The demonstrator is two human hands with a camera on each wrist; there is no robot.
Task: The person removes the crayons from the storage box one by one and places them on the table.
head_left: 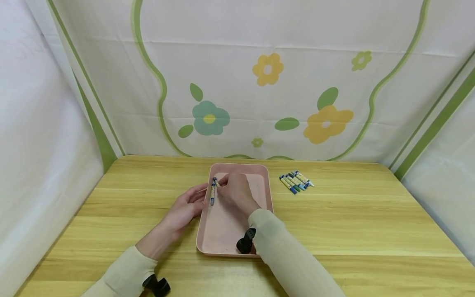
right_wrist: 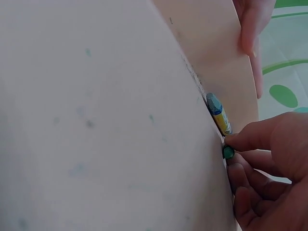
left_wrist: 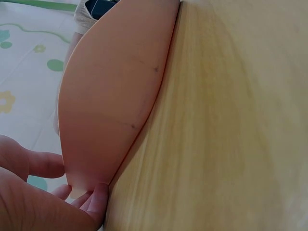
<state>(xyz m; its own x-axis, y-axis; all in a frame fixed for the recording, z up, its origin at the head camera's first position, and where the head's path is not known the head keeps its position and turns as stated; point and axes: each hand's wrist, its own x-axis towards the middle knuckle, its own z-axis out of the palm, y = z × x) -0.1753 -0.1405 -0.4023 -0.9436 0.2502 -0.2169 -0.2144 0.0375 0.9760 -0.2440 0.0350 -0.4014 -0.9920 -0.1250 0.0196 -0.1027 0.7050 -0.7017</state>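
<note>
A shallow pink tray (head_left: 226,231) lies on the wooden table. My right hand (head_left: 235,190) reaches inside it and pinches a crayon between thumb and fingers by the left wall. In the right wrist view, the green end of this held crayon (right_wrist: 228,152) peeks out below the thumb. Beside it, a grey-tipped crayon (head_left: 212,194) with a yellow and blue wrapper lies along the same wall. My left hand (head_left: 187,208) rests against the outside of the tray's left wall, its fingers loosely bent. The left wrist view shows those fingertips (left_wrist: 99,192) low on the outer wall.
Several crayons (head_left: 295,181) with yellow and blue wrappers lie in a loose row on the table (head_left: 352,222), right of the tray. A white curtain (head_left: 237,90) with printed flowers stands behind the table. Small coloured marks speckle the tray's floor.
</note>
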